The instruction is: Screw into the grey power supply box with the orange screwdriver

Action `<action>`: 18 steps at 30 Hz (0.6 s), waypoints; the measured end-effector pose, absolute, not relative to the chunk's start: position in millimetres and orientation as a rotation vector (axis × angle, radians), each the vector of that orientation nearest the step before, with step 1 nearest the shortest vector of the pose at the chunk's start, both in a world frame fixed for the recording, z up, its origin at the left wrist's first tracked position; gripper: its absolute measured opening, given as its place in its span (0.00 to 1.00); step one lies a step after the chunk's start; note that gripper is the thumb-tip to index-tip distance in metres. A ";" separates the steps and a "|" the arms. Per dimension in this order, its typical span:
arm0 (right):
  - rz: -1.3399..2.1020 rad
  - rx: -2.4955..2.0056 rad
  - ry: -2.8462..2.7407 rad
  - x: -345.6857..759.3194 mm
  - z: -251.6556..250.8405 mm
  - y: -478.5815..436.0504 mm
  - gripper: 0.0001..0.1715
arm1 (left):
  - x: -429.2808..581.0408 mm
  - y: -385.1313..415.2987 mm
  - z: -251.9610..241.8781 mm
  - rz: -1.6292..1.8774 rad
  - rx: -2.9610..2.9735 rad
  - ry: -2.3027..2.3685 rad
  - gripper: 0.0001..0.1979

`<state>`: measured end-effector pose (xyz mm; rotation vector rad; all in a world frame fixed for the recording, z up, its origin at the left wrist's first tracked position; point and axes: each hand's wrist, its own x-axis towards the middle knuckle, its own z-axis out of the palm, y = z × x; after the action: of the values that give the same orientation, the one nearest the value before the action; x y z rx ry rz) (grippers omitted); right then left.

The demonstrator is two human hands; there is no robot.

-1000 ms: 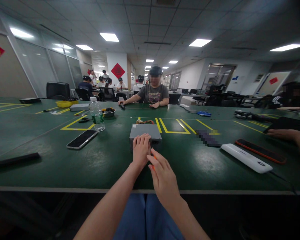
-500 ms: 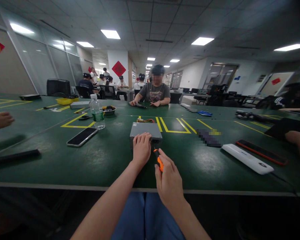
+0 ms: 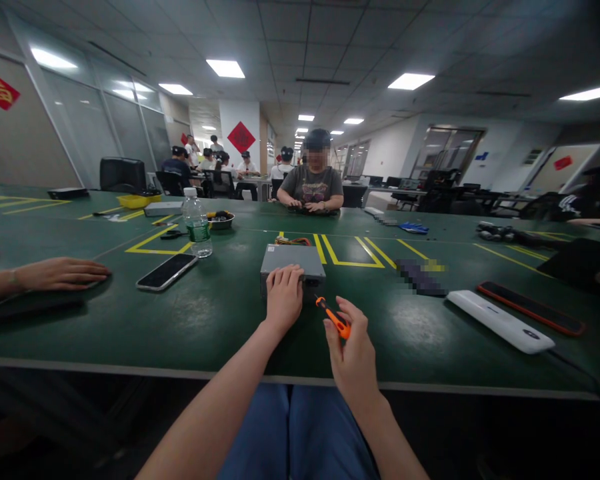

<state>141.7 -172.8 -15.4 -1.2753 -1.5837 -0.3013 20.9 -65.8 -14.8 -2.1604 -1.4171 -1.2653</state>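
Observation:
A grey metal computer power supply (image 3: 307, 259) sits on the green table in front of me, a bundle of coloured cables (image 3: 299, 242) at its far side. Over its near left edge lies my left hand (image 3: 284, 297), fingers across the top, gripping the box. My right hand (image 3: 353, 347) holds an orange and black screwdriver (image 3: 336, 320) by the handle between thumb and fingers. The screwdriver's tip points toward the near right face of the power supply; whether it touches is too small to tell.
Left of the box are a phone (image 3: 167, 272), a water bottle (image 3: 198, 227) and a metal bowl (image 3: 221, 221). A co-worker's hand (image 3: 63, 274) rests at the far left. To the right lie a white device (image 3: 500, 321) and an orange-edged black bar (image 3: 530, 308). A person (image 3: 314, 180) sits opposite.
My right hand has moved right, and the screwdriver now slants more. My left hand stays on the power supply. The co-worker's hand at the left has come down onto the table.

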 end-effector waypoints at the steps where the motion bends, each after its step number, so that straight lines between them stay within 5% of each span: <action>1: -0.282 -1.234 -1.615 140.2 -17.7 -171.8 0.19 | 20.8 -65.8 -14.8 -1.264 -2.162 -1.420 0.11; 11: -0.522 -1.130 -1.640 130.0 -23.5 -164.1 0.17 | 20.6 -64.5 -14.6 -1.258 -2.163 -1.424 0.11; 18: -0.335 -1.299 -1.491 139.2 -11.6 -159.3 0.14 | 21.9 -64.4 -13.8 -1.274 -2.141 -1.442 0.11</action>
<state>139.2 -159.3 -11.6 -1.2985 -1.4915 -0.3346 21.9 -64.4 -13.8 -2.1414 -1.4416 -1.2739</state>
